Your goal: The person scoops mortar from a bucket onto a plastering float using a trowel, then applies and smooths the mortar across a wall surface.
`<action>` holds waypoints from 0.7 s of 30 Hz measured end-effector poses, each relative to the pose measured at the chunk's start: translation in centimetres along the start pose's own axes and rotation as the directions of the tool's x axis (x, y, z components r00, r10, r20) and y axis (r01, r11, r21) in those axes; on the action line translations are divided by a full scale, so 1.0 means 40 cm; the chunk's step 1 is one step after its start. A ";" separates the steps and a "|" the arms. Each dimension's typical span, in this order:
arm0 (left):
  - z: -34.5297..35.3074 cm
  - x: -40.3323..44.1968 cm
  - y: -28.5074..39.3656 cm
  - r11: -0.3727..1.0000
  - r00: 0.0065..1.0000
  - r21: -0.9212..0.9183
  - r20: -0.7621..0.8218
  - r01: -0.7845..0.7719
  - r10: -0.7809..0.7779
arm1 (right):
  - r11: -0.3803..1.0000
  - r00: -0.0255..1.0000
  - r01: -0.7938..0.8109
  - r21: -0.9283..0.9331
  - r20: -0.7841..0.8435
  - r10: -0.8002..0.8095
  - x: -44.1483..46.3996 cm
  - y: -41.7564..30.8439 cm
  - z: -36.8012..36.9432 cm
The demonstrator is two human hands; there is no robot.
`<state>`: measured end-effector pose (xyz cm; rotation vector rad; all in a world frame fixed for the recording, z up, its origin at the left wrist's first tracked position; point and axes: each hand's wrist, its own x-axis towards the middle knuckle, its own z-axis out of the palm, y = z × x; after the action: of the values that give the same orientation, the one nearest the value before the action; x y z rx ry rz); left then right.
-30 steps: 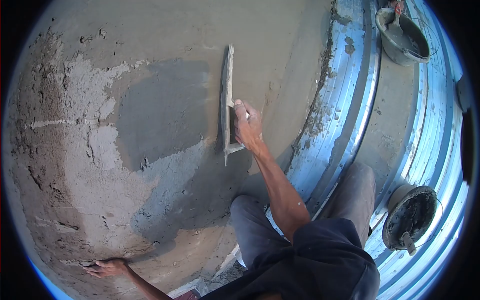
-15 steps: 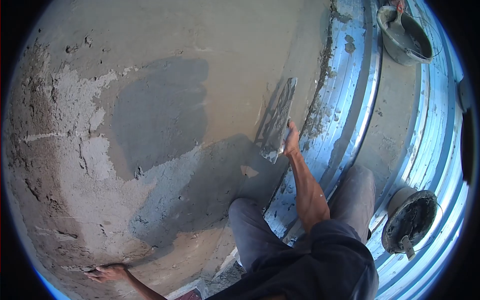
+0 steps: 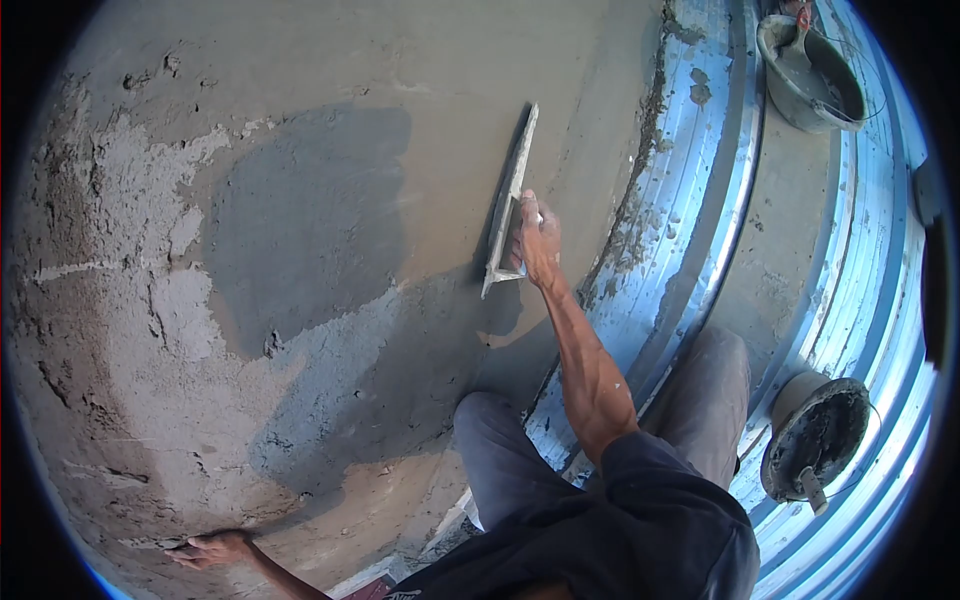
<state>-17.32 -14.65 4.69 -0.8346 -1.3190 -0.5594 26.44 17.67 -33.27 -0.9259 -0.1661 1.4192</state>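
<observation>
My right hand (image 3: pixel 538 238) grips the handle of a plastering trowel (image 3: pixel 512 205), a long, narrow, plaster-smeared blade. The blade is seen nearly edge-on against the wall (image 3: pixel 470 70), over smooth grey plaster. Left of it lies a darker damp patch (image 3: pixel 310 210), and beyond that the surface turns rough and pale. Down at the lower left, my left hand (image 3: pixel 212 550) rests on the rough part of the wall, its fingers stretched out and holding nothing.
Corrugated metal sheeting (image 3: pixel 690 190), splashed with mortar, runs along the right. A bucket (image 3: pixel 812 75) of wet mix with a red-handled tool stands at the upper right. Another bucket (image 3: pixel 815 440) with dark mix and a tool sits near my knee.
My right hand has moved left and up along the wall with the trowel. The blade has turned from showing its plaster-covered face to nearly edge-on. My left hand stays in place.
</observation>
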 end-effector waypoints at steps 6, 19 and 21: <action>0.001 0.003 -0.020 0.997 0.998 0.045 -0.007 -0.057 0.058 | 0.879 0.927 0.362 -0.312 0.223 -0.302 -0.249 -0.125 0.205; -0.041 0.014 0.055 1.000 1.000 -0.026 -0.012 0.010 -0.011 | 0.644 0.642 0.756 -0.120 0.332 -0.691 -0.287 -0.317 0.291; -0.044 0.017 0.068 0.999 0.999 -0.043 -0.043 0.030 -0.031 | 0.414 0.505 0.853 -0.319 0.300 -0.809 -0.286 -0.369 0.348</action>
<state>-14.02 -14.36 4.72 -0.8337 -1.2853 -0.6283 26.96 15.54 -10.09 -0.9121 -0.9414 0.4426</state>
